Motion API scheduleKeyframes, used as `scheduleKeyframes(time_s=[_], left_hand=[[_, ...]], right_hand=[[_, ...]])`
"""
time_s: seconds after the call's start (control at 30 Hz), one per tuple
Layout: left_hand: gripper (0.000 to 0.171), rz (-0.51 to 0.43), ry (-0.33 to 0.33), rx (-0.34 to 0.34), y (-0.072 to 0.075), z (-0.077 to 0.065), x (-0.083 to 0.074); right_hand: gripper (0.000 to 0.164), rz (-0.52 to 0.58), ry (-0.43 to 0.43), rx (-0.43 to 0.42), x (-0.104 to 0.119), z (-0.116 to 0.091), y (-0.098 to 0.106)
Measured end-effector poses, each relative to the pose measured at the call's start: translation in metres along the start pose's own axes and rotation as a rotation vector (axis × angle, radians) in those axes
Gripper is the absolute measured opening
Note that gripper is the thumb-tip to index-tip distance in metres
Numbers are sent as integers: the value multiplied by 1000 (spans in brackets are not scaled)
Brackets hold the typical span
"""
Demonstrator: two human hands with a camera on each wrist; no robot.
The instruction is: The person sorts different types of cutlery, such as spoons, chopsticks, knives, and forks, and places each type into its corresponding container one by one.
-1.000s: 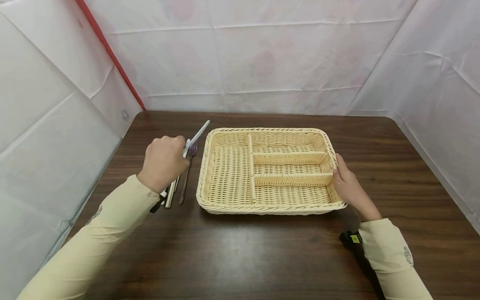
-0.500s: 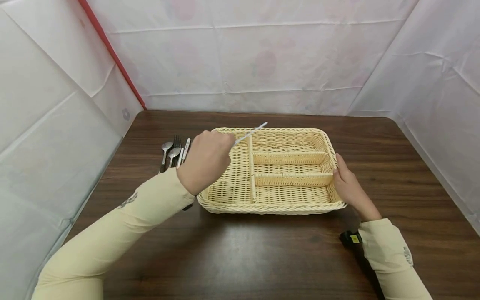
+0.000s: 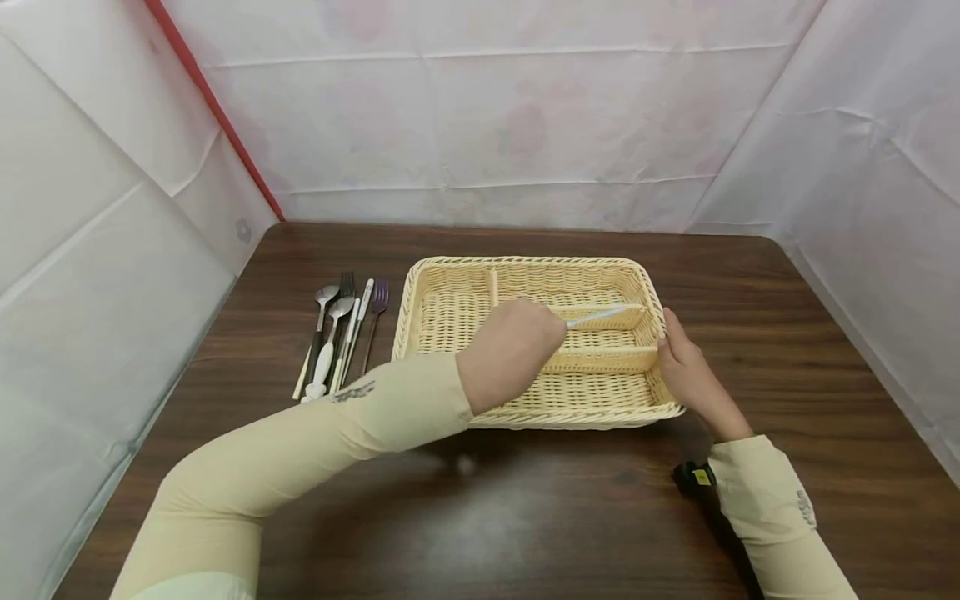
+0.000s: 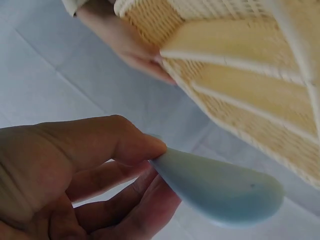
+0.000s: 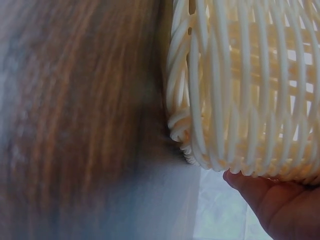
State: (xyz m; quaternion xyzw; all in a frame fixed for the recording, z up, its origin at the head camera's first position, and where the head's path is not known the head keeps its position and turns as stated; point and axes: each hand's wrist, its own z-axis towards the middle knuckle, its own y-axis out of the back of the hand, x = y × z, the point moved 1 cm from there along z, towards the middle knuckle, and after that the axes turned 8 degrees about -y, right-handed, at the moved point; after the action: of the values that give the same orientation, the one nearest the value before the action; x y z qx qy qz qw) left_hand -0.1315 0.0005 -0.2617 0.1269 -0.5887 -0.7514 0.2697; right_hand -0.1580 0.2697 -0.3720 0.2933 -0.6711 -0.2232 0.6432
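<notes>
Wicker basket (image 3: 450, 308) sits lengthwise before the person, on a dark wooden table (image 3: 585, 517). Inside it, dividers (image 3: 600, 360) mark off narrow compartments in its right part, beside a wider one on the left. At its right end the right hand (image 3: 693, 379) grasps the rim, thumb over the edge, probably to keep the basket from sliding. The left hand (image 3: 513, 354) hangs over the basket's middle, grasping a utensil between thumb and fingers. Well within reach to the basket's left lie a white-handled spoon (image 3: 323, 364), a black-handled spoon (image 3: 326, 294), a purple fork (image 3: 380, 293) and white-topped sticks (image 3: 366, 298), side by side, perhaps so each can be picked up singly. Smallest is the pale utensil (image 4: 225, 190) in the left hand, pinched so that a broad, rounded end sticks out; blur leaves it uncertain whether that end is bowl or handle. From the head view, it crosses over the basket's far divider.
</notes>
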Motion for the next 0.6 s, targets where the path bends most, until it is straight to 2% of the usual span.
scheduleKeyframes(time_s=[0.17,0.4,0.6], left_hand=[[38,40,-60,92,-16,12,-17],[38,59,-157,138,-38,21,-31],[26,93,-213,199,-52,30,-38]], right_hand=[[54,3,4,6,2,1,-1],[54,7,-10,11,4,0,-2],[54,3,-15,-20,4,-3,-1]])
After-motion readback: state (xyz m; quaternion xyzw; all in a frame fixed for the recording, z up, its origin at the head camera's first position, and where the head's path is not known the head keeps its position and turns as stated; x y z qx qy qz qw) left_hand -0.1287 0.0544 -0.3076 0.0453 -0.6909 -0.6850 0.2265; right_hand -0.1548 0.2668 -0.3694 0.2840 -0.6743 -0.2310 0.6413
